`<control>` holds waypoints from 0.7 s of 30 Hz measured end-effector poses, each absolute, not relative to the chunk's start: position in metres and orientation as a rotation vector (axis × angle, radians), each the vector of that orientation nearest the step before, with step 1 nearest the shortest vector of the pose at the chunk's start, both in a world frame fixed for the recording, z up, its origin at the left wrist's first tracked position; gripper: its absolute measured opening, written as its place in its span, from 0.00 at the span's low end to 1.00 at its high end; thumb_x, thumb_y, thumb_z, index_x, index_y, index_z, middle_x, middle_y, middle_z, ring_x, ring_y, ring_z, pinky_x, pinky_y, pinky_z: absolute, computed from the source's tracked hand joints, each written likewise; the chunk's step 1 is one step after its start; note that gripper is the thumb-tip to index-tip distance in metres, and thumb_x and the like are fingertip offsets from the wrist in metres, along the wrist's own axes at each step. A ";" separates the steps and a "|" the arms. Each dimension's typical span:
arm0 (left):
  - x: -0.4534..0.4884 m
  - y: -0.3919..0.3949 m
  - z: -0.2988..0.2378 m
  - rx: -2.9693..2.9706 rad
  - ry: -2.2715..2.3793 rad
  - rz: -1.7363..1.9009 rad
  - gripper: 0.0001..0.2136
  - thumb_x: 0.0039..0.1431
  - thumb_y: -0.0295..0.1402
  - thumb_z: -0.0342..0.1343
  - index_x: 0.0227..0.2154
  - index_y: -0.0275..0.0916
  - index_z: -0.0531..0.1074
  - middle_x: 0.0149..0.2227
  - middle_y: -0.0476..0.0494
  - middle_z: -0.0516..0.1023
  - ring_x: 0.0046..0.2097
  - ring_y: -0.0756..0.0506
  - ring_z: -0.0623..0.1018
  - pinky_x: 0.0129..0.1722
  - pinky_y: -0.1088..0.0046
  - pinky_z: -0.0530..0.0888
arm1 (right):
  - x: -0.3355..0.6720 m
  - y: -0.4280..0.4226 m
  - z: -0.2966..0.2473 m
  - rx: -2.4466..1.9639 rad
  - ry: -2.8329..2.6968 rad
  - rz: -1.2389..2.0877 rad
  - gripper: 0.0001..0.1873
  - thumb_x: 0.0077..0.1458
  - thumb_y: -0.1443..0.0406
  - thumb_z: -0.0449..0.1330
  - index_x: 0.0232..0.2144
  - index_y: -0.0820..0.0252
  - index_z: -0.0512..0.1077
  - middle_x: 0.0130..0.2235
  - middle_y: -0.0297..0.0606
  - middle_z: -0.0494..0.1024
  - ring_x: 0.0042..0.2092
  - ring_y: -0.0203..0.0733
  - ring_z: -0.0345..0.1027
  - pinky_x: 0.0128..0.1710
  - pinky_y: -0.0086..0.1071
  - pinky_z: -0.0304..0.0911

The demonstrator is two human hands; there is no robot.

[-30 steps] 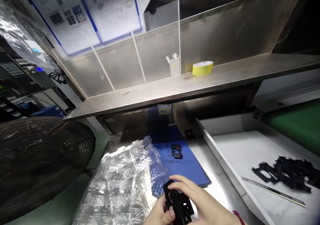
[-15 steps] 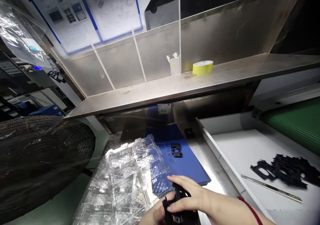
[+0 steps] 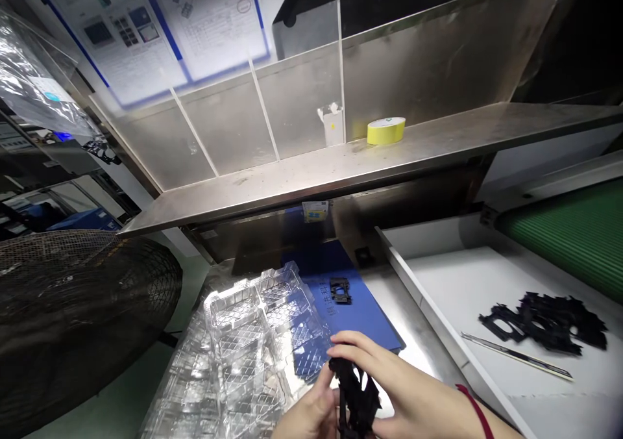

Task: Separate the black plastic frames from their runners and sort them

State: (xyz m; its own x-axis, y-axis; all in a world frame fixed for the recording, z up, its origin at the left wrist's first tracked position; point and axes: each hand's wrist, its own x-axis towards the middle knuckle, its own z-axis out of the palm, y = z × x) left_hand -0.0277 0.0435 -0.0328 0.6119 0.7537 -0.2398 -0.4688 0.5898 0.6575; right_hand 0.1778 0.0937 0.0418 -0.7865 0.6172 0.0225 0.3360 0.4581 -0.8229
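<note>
Between both hands I hold a black plastic part with openings through it, low in the view. My left hand grips its left side, the thumb pointing up along it; the lower fingers are partly hidden. My right hand curls over the top and right side of the part, closed on it. Beyond the hands, a similar black part lies on a blue folder. Just to the left stands a stack of clear plastic trays with compartments.
A white bin at the right holds a pile of black parts and a slim knife-like tool. A metal shelf carries a yellow tape roll. A large fan stands left; a green ribbed surface lies right.
The black part has been turned in the hands and now stands more upright. My left thumb has shifted up along its side. The whole view has moved slightly.
</note>
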 end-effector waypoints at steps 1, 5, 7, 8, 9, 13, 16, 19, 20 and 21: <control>-0.027 0.045 -0.032 0.591 0.558 0.766 0.34 0.48 0.50 0.68 0.55 0.45 0.66 0.39 0.44 0.82 0.35 0.45 0.82 0.37 0.70 0.70 | 0.179 0.093 0.040 -0.799 -2.369 1.222 0.42 0.43 0.72 0.63 0.63 0.57 0.62 0.66 0.47 0.61 0.66 0.54 0.56 0.65 0.42 0.58; -0.025 0.050 -0.031 0.584 0.608 0.874 0.33 0.43 0.37 0.73 0.52 0.48 0.64 0.42 0.47 0.81 0.36 0.50 0.81 0.31 0.78 0.68 | 0.187 0.091 0.028 -0.913 -2.193 1.173 0.45 0.43 0.68 0.68 0.63 0.54 0.60 0.64 0.49 0.61 0.66 0.59 0.54 0.66 0.50 0.54; -0.026 0.051 -0.030 0.562 0.665 0.909 0.39 0.39 0.38 0.75 0.54 0.47 0.63 0.48 0.42 0.81 0.40 0.48 0.82 0.31 0.79 0.68 | 0.190 0.090 0.021 -0.927 -2.132 1.210 0.48 0.41 0.67 0.71 0.64 0.53 0.58 0.64 0.48 0.61 0.66 0.59 0.55 0.66 0.50 0.54; -0.027 0.051 -0.031 0.550 0.702 0.921 0.41 0.37 0.38 0.76 0.56 0.46 0.63 0.51 0.38 0.80 0.42 0.46 0.82 0.32 0.78 0.69 | 0.192 0.089 0.017 -0.907 -2.122 1.244 0.49 0.41 0.67 0.72 0.64 0.52 0.57 0.64 0.47 0.62 0.65 0.58 0.56 0.66 0.50 0.54; -0.027 0.050 -0.031 0.538 0.737 0.929 0.42 0.36 0.39 0.76 0.56 0.43 0.65 0.52 0.36 0.80 0.44 0.44 0.82 0.34 0.77 0.71 | 0.192 0.087 0.014 -0.883 -2.118 1.284 0.50 0.40 0.68 0.72 0.64 0.52 0.57 0.63 0.46 0.62 0.65 0.57 0.57 0.66 0.50 0.55; -0.027 0.048 -0.028 0.528 0.768 0.918 0.33 0.40 0.38 0.75 0.52 0.38 0.74 0.52 0.33 0.80 0.47 0.39 0.82 0.40 0.69 0.75 | 0.192 0.082 -0.001 -0.925 -2.093 1.361 0.50 0.39 0.68 0.72 0.64 0.53 0.57 0.64 0.48 0.61 0.66 0.59 0.55 0.66 0.51 0.53; -0.026 0.048 -0.025 0.535 0.765 0.901 0.31 0.41 0.37 0.74 0.50 0.37 0.75 0.50 0.33 0.82 0.46 0.38 0.82 0.40 0.68 0.76 | 0.192 0.081 -0.010 -0.938 -2.074 1.334 0.52 0.38 0.66 0.74 0.64 0.54 0.57 0.65 0.48 0.60 0.66 0.60 0.54 0.67 0.51 0.52; -0.023 0.049 -0.024 0.544 0.792 0.888 0.31 0.40 0.38 0.75 0.50 0.37 0.76 0.48 0.34 0.83 0.45 0.40 0.83 0.37 0.72 0.75 | 0.190 0.081 -0.011 -0.932 -2.070 1.384 0.54 0.36 0.67 0.75 0.64 0.53 0.57 0.65 0.48 0.60 0.66 0.60 0.54 0.67 0.52 0.51; -0.023 0.050 -0.024 0.547 0.804 0.884 0.32 0.38 0.38 0.75 0.49 0.37 0.76 0.47 0.35 0.84 0.44 0.41 0.83 0.36 0.74 0.74 | 0.188 0.081 -0.009 -0.929 -2.055 1.416 0.54 0.35 0.67 0.75 0.64 0.54 0.57 0.65 0.48 0.60 0.66 0.60 0.55 0.67 0.52 0.51; -0.022 0.049 -0.024 0.550 0.819 0.881 0.33 0.37 0.40 0.76 0.49 0.37 0.76 0.46 0.35 0.84 0.43 0.42 0.83 0.35 0.75 0.74 | 0.187 0.080 -0.007 -0.925 -2.029 1.450 0.54 0.35 0.68 0.74 0.63 0.54 0.57 0.65 0.49 0.60 0.65 0.60 0.56 0.67 0.51 0.51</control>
